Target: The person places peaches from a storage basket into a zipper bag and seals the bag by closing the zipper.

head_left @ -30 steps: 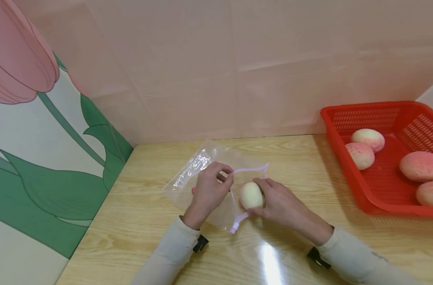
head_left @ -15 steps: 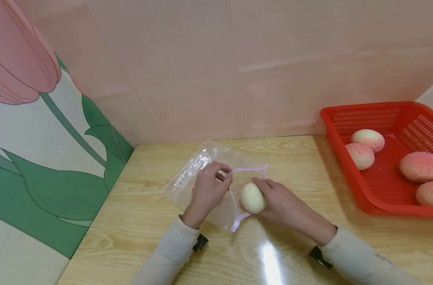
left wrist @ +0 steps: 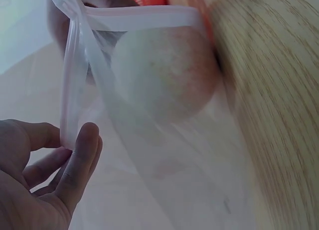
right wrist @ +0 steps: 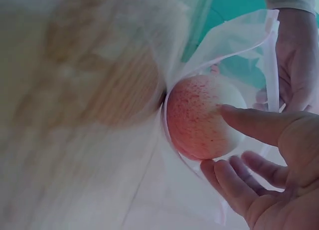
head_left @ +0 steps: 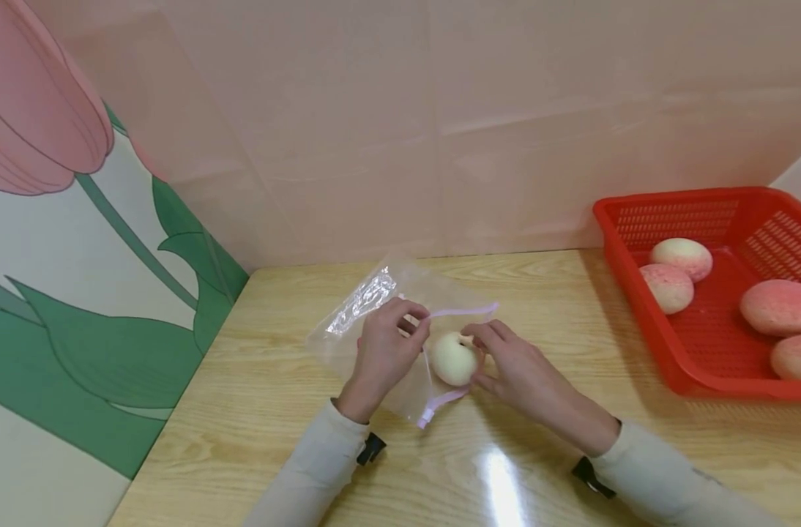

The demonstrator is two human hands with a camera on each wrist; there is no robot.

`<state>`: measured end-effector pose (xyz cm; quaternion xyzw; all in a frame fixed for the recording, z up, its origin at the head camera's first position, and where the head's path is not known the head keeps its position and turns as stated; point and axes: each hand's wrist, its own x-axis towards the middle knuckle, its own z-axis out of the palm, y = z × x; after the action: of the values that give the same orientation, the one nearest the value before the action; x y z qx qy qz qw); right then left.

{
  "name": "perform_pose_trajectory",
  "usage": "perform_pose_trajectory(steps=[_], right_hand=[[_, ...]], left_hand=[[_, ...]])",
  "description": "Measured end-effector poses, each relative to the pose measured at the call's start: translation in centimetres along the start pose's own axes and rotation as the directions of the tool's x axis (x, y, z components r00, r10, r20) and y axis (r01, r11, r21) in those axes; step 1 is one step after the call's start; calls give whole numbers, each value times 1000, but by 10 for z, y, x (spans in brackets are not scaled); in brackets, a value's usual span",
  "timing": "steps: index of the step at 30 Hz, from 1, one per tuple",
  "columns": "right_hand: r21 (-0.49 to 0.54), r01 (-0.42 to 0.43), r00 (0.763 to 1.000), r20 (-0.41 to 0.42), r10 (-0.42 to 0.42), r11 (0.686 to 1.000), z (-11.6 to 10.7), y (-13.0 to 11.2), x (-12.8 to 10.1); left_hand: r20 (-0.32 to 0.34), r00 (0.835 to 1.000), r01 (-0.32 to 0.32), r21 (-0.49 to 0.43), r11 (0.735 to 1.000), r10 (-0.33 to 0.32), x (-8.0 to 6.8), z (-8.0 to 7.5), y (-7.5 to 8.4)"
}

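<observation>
A clear slider zip bag (head_left: 400, 282) with a pinkish-purple closure lies on the table, its mouth facing right. My left hand (head_left: 389, 355) pinches the upper lip of that mouth between thumb and fingertips and holds it raised. A cream and pink peach (head_left: 455, 360) sits inside the mouth, showing through the film in the left wrist view. On the peach's right side, my right hand (head_left: 522, 373) touches it with thumb and fingertips, the fingers loosely bent and spread. Part of a small reddish patch shows beside the left hand, mostly hidden.
At the right stands a red plastic basket (head_left: 671, 344) holding several more pink and cream peaches (head_left: 783, 307). The wooden table (head_left: 255, 410) meets a pink-covered wall behind and a tulip-painted panel at the left.
The peach has moved left, farther into the bag's mouth. My right hand's grip has loosened and its fingers now sit behind the peach. The left hand has hardly moved.
</observation>
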<state>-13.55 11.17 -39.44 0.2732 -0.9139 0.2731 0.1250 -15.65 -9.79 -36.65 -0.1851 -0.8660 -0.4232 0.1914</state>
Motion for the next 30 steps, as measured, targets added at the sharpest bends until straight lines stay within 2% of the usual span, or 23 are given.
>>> perform_pose_trajectory(steps=[5,9,13,20,26,30], right_hand=[[-78,28,999,-40,-32,997,1,0,1],[-101,24,1000,-1,-24,995,0,-2,0],[-108,74,996,48,-69,991,3,-1,0],[-91,161,972,188,-142,983,7,0,-3],[-108,222,963,182,-201,969,2,-2,-4],[-114,189,967,192,-165,975,-5,-3,-4]], left_hand=[[-8,1000,-17,10,1000,17,1,0,2],[-10,1000,-23,8,1000,23,1,-1,2],[-16,999,-30,17,999,31,0,-2,2],[-54,996,-73,38,997,75,2,-5,0],[-112,990,-78,60,995,85,5,-13,-1],[-145,987,-62,58,996,70,6,-19,-2]])
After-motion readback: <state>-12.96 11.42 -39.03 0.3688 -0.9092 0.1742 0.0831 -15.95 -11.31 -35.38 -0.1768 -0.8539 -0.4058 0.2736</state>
